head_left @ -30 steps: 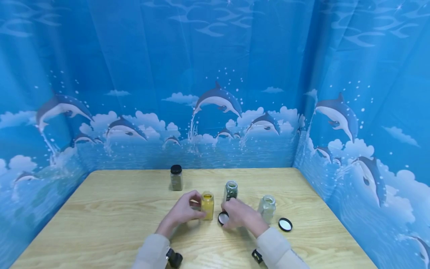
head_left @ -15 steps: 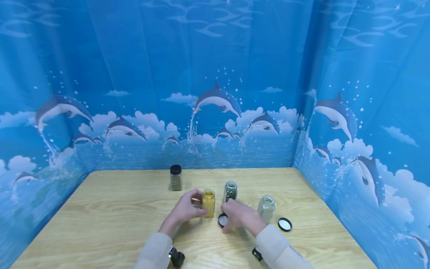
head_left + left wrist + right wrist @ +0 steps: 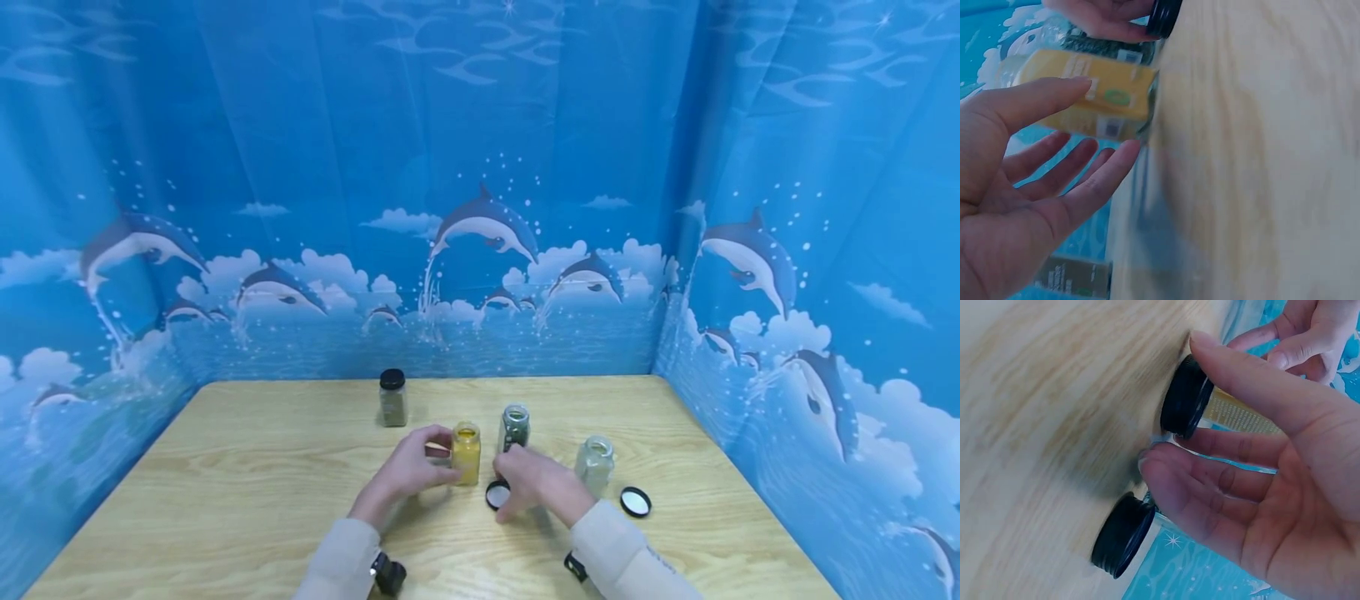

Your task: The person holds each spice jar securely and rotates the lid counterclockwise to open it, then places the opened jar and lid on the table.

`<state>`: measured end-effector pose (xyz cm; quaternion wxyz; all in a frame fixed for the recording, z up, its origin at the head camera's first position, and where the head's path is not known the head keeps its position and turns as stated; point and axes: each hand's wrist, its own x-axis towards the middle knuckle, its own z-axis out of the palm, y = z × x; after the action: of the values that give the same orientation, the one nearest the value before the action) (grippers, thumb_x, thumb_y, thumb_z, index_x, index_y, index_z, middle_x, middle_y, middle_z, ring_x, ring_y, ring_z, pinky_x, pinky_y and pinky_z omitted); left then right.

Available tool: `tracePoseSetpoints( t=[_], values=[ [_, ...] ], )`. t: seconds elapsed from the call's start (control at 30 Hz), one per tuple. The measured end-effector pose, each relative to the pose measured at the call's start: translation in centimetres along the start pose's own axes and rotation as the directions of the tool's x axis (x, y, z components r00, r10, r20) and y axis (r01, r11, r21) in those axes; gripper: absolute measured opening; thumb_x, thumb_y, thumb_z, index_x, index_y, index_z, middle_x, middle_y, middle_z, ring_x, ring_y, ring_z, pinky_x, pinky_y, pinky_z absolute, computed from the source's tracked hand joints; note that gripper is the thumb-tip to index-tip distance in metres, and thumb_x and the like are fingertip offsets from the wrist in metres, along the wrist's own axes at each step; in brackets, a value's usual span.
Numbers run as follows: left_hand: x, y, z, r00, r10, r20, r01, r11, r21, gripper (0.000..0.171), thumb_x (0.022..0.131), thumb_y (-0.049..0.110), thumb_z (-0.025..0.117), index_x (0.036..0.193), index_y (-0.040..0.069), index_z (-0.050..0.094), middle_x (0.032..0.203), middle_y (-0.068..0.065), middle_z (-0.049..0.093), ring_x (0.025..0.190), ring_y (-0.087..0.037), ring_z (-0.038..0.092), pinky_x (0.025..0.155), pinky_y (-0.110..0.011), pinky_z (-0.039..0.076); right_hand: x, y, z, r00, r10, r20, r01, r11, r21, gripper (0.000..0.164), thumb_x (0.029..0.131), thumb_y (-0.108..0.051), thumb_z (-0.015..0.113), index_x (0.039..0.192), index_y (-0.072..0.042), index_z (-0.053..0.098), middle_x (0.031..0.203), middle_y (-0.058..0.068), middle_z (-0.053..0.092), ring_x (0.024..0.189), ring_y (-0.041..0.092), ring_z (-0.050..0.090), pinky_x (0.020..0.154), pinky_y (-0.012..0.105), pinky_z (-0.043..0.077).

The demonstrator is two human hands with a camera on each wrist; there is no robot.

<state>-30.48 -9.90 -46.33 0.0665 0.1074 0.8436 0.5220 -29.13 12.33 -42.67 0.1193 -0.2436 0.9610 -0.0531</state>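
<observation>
In the head view, a glass jar of yellow powder (image 3: 466,457) stands uncapped at the middle of the table. My left hand (image 3: 412,467) is beside it on the left, fingers loosely spread; in the left wrist view the thumb (image 3: 1054,100) overlaps the jar's label. My right hand (image 3: 536,482) hovers low over a black lid (image 3: 497,496) that lies with its white inside up. In the right wrist view the thumb and relaxed fingers stand around that lid (image 3: 1186,397), apart from each other. Behind this hand is an uncapped jar of green flakes (image 3: 514,427).
An uncapped jar with pale contents (image 3: 596,463) stands to the right, with a second black lid (image 3: 636,502) near it. At the back left is a grey-brown jar (image 3: 393,400) with its black lid on. Blue dolphin-printed curtains (image 3: 480,167) border the wooden table (image 3: 262,500).
The yellow jar shifted slightly right and away, then stopped. My left hand moved with it, then drew back a little to the left. The right hand has hardly moved.
</observation>
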Motion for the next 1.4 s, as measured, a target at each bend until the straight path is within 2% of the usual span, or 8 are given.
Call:
tracePoseSetpoints(
  t=[0.07, 0.17, 0.4, 0.6, 0.73, 0.83, 1.03, 1.4],
  values=[
    [-0.2, 0.0, -0.6, 1.0, -0.004, -0.011, 0.004, 1.0, 0.008, 0.062, 0.076, 0.011, 0.089, 0.131, 0.004, 0.062, 0.13, -0.016, 0.066, 0.119, -0.033, 0.066, 0.1, -0.048, 0.06, -0.1, 0.1, -0.3, 1.0, -0.004, -0.003, 0.004, 1.0, 0.011, 0.059, 0.066, -0.038, 0.095, 0.11, -0.008, 0.07, 0.099, 0.004, 0.07, 0.082, 0.013, 0.064, 0.075, 0.027, 0.061],
    [-0.6, 0.0, -2.0, 0.999, 0.002, -0.05, -0.001, 1.0, 0.027, 0.058, 0.077, 0.008, 0.087, 0.13, 0.001, 0.063, 0.127, -0.018, 0.067, 0.116, -0.033, 0.067, 0.096, -0.045, 0.062, -0.4, 0.3, -1.0, 1.0, -0.014, -0.009, 0.014, 0.999, 0.042, 0.06, 0.071, -0.037, 0.093, 0.118, -0.007, 0.07, 0.099, 0.003, 0.069, 0.084, 0.014, 0.063, 0.078, 0.032, 0.061],
    [-0.9, -0.6, -6.0, 0.981, -0.044, -0.189, 0.056, 0.997, 0.06, 0.042, 0.082, 0.002, 0.08, 0.12, -0.005, 0.064, 0.118, -0.023, 0.067, 0.107, -0.03, 0.068, 0.087, -0.04, 0.063, -0.9, 1.4, -3.5, 0.989, -0.111, -0.099, 0.12, 0.988, 0.1, 0.041, 0.084, -0.035, 0.085, 0.114, -0.008, 0.074, 0.08, -0.005, 0.065, 0.068, 0.006, 0.054, 0.06, 0.024, 0.048],
    [0.1, -2.3, -8.8, 0.965, -0.067, -0.254, 0.09, 0.993, 0.08, 0.051, 0.085, 0.002, 0.075, 0.13, -0.01, 0.054, 0.126, -0.031, 0.061, 0.114, -0.042, 0.063, 0.098, -0.05, 0.058, -0.9, 1.6, -5.6, 0.973, -0.166, -0.163, 0.188, 0.973, 0.132, 0.037, 0.087, -0.035, 0.082, 0.114, -0.011, 0.073, 0.083, -0.006, 0.069, 0.073, 0.004, 0.06, 0.064, 0.023, 0.053],
    [1.2, -3.4, -10.0, 0.956, -0.108, -0.273, 0.132, 0.989, 0.071, 0.064, 0.086, 0.005, 0.073, 0.142, -0.009, 0.045, 0.14, -0.034, 0.053, 0.127, -0.049, 0.055, 0.109, -0.058, 0.051, -0.6, 1.0, -6.4, 0.963, -0.19, -0.19, 0.218, 0.966, 0.139, 0.036, 0.089, -0.034, 0.08, 0.116, -0.011, 0.073, 0.096, 0.003, 0.076, 0.083, 0.01, 0.068, 0.071, 0.028, 0.058],
    [2.1, -3.9, -10.6, 0.959, -0.113, -0.259, 0.135, 0.989, 0.068, 0.069, 0.087, 0.006, 0.073, 0.147, -0.007, 0.042, 0.147, -0.034, 0.048, 0.134, -0.051, 0.05, 0.114, -0.06, 0.046, -0.3, 0.2, -7.0, 0.962, -0.189, -0.197, 0.219, 0.965, 0.146, 0.037, 0.091, -0.034, 0.079, 0.119, -0.011, 0.072, 0.106, 0.006, 0.077, 0.089, 0.014, 0.07, 0.074, 0.029, 0.06],
    [3.0, -4.3, -11.0, 0.971, -0.091, -0.22, 0.111, 0.991, 0.079, 0.072, 0.088, 0.008, 0.075, 0.15, -0.006, 0.041, 0.151, -0.034, 0.045, 0.136, -0.053, 0.048, 0.115, -0.061, 0.045, 0.5, -1.4, -7.9, 0.957, -0.208, -0.203, 0.239, 0.961, 0.143, 0.039, 0.092, -0.036, 0.077, 0.122, -0.012, 0.072, 0.109, 0.006, 0.076, 0.095, 0.018, 0.071, 0.079, 0.032, 0.061],
    [4.1, -4.3, -10.0, 0.983, -0.051, -0.176, 0.066, 0.995, 0.076, 0.08, 0.093, 0.01, 0.074, 0.158, -0.003, 0.028, 0.154, -0.034, 0.041, 0.142, -0.054, 0.042, 0.119, -0.062, 0.04, 1.3, -2.6, -7.7, 0.957, -0.228, -0.181, 0.258, 0.952, 0.164, 0.035, 0.094, -0.035, 0.075, 0.121, -0.012, 0.072, 0.108, 0.004, 0.076, 0.095, 0.016, 0.071, 0.079, 0.029, 0.061]
  ],
)
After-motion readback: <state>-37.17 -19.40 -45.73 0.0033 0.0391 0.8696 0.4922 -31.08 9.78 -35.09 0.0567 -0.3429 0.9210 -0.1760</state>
